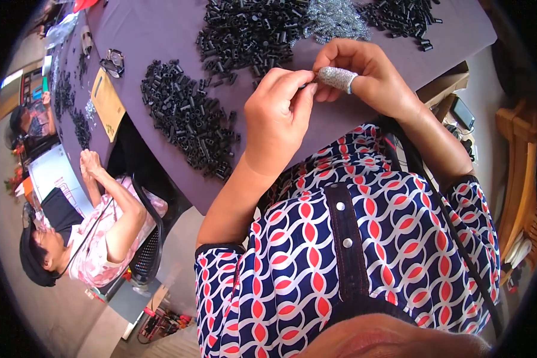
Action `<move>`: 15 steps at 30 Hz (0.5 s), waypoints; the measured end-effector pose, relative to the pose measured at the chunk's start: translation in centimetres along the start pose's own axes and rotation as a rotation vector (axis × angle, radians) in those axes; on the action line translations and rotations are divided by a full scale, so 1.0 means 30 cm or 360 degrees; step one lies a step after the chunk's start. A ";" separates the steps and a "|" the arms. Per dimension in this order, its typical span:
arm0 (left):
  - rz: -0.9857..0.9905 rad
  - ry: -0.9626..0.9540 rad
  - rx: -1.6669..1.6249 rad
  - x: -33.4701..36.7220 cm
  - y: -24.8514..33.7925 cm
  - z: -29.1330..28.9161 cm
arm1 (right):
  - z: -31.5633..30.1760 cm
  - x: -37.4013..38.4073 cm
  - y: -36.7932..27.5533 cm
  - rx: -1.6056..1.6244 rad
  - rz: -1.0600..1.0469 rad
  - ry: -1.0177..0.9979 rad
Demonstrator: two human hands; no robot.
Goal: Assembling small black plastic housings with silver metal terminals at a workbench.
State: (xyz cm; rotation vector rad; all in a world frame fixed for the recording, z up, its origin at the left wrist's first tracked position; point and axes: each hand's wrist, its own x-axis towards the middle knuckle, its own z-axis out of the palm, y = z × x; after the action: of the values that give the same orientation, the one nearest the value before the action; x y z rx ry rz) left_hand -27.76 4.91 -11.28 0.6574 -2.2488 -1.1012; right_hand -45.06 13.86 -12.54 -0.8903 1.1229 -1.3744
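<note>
Above the near edge of the cloth-covered table (364,113), both my hands meet at their fingertips. My left hand (277,116) is closed in a pinch, with a bit of a small black part (305,85) showing between thumb and fingers. My right hand (376,71) is curled shut against it, its thumb wrapped in a silvery cover (338,78); what its fingertips grip is mostly hidden. Beyond them lie a heap of short black tubes (244,33), a heap of small silver springs (337,22) and a pile of longer black pieces (403,18). Another pile of black tubes (185,116) spreads to the left.
At the left, a co-worker (101,232) sits in a black chair (148,256) with hands together at the table. A yellow clipboard-like board (108,104) and a dark-strapped object (113,62) lie there. Right of me stand a cardboard box (444,83) and a wooden chair (516,179).
</note>
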 end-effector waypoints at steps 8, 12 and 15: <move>0.0187 -0.0018 0.0194 0.003 -0.012 -0.002 | -0.023 0.005 -0.002 0.0008 0.0095 -0.0062; 0.0199 -0.0007 0.0144 -0.004 -0.024 0.002 | -0.022 0.007 0.015 0.0025 0.0072 -0.0063; 0.0169 -0.0002 0.0100 -0.009 -0.027 0.008 | -0.025 0.008 0.027 0.0067 0.0040 -0.0090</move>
State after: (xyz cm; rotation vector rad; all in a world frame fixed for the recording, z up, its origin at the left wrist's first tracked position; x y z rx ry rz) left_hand -27.58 4.77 -12.12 0.5553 -2.2993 -0.9837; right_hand -45.59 13.78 -13.55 -0.8769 1.0553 -1.3395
